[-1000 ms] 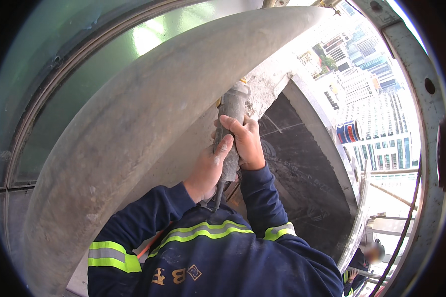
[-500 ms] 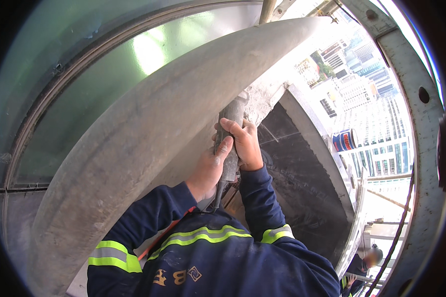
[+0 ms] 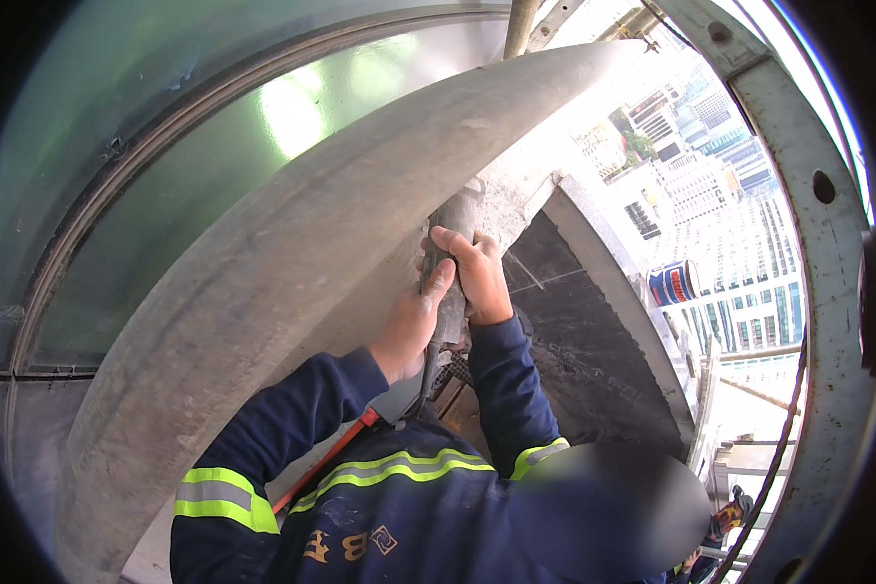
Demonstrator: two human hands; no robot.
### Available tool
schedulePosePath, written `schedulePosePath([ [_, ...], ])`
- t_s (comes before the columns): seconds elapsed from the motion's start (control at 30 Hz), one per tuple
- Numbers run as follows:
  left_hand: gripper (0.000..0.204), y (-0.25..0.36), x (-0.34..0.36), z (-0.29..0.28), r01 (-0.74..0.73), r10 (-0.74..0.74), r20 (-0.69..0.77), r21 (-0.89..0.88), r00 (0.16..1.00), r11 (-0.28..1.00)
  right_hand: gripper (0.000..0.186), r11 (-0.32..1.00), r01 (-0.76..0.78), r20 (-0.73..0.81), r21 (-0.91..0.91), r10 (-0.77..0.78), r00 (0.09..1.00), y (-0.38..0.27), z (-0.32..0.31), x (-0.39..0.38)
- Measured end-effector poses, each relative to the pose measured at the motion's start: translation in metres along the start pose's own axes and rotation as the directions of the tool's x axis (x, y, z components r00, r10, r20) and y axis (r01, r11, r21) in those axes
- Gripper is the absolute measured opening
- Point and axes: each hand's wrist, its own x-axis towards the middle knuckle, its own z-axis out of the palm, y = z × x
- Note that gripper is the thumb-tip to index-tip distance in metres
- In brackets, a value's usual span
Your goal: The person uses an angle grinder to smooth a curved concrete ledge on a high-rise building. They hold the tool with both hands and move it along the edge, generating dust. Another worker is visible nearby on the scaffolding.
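Both my hands are wrapped round the dusty, dark grey body of a corded angle grinder (image 3: 454, 319). My left hand (image 3: 417, 316) grips its left side, thumb pointing up along the casing. Opposite it, my right hand (image 3: 482, 277) closes round the right side, thumb laid across the front. The cord (image 3: 425, 389) runs from the tool's lower end toward my chest. The grinder's head points away from me at a rough, pale concrete surface (image 3: 516, 200), beside a large curved grey concrete rib (image 3: 273, 243). Its disc cannot be made out.
Greenish glass panels (image 3: 185, 214) stand left of the rib. At right are a dark panel (image 3: 594, 331) within a pale ledge, a blue and red tin (image 3: 674, 282) and a metal scaffold frame (image 3: 822, 282). City buildings show far below. Another person (image 3: 728, 521) is partly visible lower right.
My hands keep their hold on the grinder, which stays against almost the same spot. My left forearm has shifted slightly, showing more of an orange strip. The other person has moved.
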Motion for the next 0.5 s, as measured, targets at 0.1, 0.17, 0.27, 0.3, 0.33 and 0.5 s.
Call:
schedulePosePath([
  [0.1, 0.057, 0.000, 0.005, -0.002, 0.001, -0.001, 0.003, -0.017, 1.000, 1.000, 0.029, 0.992, -0.087, 0.014, 0.087, 0.086, 0.996, -0.007, 0.003, 0.000],
  [0.17, 0.057, 0.002, 0.003, -0.002, -0.001, 0.001, -0.004, -0.007, 1.000, 1.000, 0.030, 0.991, -0.083, 0.005, 0.108, 0.083, 0.997, -0.007, 0.005, -0.002],
  [0.27, 0.056, 0.004, -0.006, 0.004, -0.007, 0.007, -0.006, -0.005, 1.000, 1.000, 0.029, 0.996, -0.048, -0.003, 0.081, 0.048, 0.999, -0.005, 0.004, -0.006],
  [0.3, 0.056, 0.001, -0.008, 0.001, -0.011, 0.011, 0.005, -0.005, 1.000, 1.000, 0.028, 0.997, -0.031, 0.009, 0.068, 0.031, 0.999, -0.005, 0.005, -0.009],
  [0.33, 0.056, -0.004, -0.009, -0.003, -0.014, 0.014, 0.017, -0.005, 1.000, 1.000, 0.028, 0.997, -0.040, 0.015, 0.069, 0.039, 0.999, -0.005, 0.006, -0.012],
  [0.5, 0.057, -0.007, -0.026, -0.002, -0.038, 0.038, -0.008, 0.019, 0.999, 0.999, 0.028, 1.000, -0.010, 0.013, -0.025, 0.010, 1.000, 0.006, 0.005, -0.022],
])
